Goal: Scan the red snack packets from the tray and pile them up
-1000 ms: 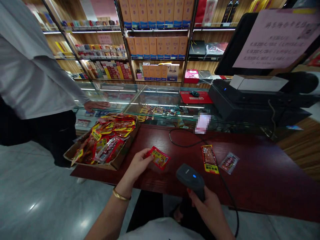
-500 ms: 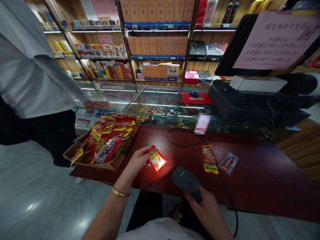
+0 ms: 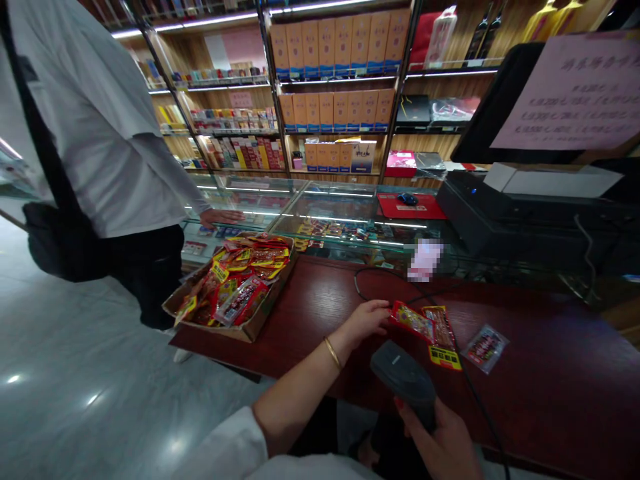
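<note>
My left hand (image 3: 367,321), wearing a gold bangle, reaches over the wooden counter with fingers stretched out. Its fingertips are at the left end of a small red-and-yellow snack packet (image 3: 413,323), which overlaps another packet with a yellow label (image 3: 445,340). To the right lies a clear packet with dark and red print (image 3: 485,348). Wrapped around the handle of a dark barcode scanner (image 3: 403,379), my right hand (image 3: 440,437) stays low at the counter's front edge. The scanner's head points forward and left.
A cardboard box (image 3: 255,327) full of snack packets stands at the counter's left. Beside it a person (image 3: 135,160) rests a hand on the glass case. The scanner cable (image 3: 477,393) crosses the wood. A monitor (image 3: 493,100) and a mouse (image 3: 407,199) are behind.
My left hand has moved right with the red-and-yellow packet, which is now over the yellow-labelled one, and its fingers have loosened. The red light on the packet is gone. The view has shifted left.
</note>
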A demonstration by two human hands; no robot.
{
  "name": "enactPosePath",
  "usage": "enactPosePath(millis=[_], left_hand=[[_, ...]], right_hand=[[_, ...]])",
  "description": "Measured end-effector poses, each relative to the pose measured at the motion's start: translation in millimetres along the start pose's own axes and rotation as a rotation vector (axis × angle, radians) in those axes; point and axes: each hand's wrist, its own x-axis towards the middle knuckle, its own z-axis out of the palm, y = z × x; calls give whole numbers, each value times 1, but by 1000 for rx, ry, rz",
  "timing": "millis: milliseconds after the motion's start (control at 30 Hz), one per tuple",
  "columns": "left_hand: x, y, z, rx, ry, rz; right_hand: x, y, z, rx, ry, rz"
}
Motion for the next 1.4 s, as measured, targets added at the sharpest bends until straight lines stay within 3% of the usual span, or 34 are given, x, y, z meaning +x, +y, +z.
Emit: enactPosePath(millis=[100,167,233,267,333,400,467,533,600,733,800,867,967,1067,1400], left_hand=[[-9,14,-23,156,180,181],[-35,26,-66,403,342,388],[-70,38,-117,699,562,492],[-87,43,-142,859,678,477],[-117,48,-182,1160,869,316],[-137,48,-207,1348,941,121],[-145,43,-217,1423,925,-9],[-146,39,-219,1420,907,-40],[-144,40,-216,1356,948,25],[-137,53,-199,921,1022,239],[-130,58,-182,545,866,251],[-122,58,-160,182,600,205],[-110,51,-128,-135,342,128],[-104,42,-111,-234,309,81],[-107,29,-89,-471,235,9]], right_hand=[[2,6,-1,-4,-19,2],[3,9,-1,-20,-24,10],[6,10,-1,-39,-35,16],[8,9,-1,-45,-41,15],[11,6,0,-47,-56,6],[14,2,3,-40,-71,-5],[15,-2,5,-45,-88,-10],[15,-5,7,-62,-96,-22],[15,-7,8,-67,-97,-45],[12,-7,7,-38,-91,-43],[10,-8,7,-16,-67,-32],[8,-11,6,5,-34,-35],[6,-17,4,34,-3,-42],[5,-22,2,39,-24,-33],[-1,-26,8,83,-78,0]])
